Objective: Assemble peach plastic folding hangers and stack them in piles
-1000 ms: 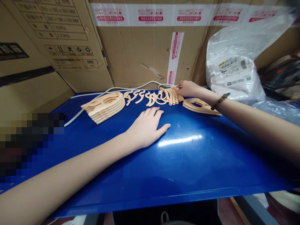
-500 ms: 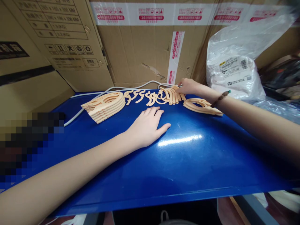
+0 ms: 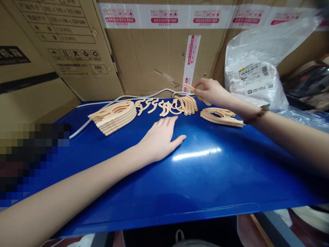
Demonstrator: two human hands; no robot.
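Note:
My left hand (image 3: 163,139) lies flat on the blue table (image 3: 185,185), fingers stretched out just in front of several small curled beige pieces (image 3: 165,109). At the back right, my right hand (image 3: 213,92) pinches a beige curved strip (image 3: 189,87), held above the table with both ends showing past the fingers. Below and left of it lies a row of similar curved strips (image 3: 189,105), side by side. A thick stack of beige hanger-shaped frames (image 3: 115,118) sits on the left. A lower stack of such frames (image 3: 218,120) lies under my right wrist.
A grey-white cable (image 3: 144,97) runs along the table's back edge. Cardboard boxes (image 3: 151,58) rise behind and on the left. A clear plastic bag (image 3: 257,75) with a label stands at the back right. A blurred dark area (image 3: 33,151) covers the left side.
My right hand has lifted a curved strip off the right end of the row and moved right and up with it. My left hand stays in place.

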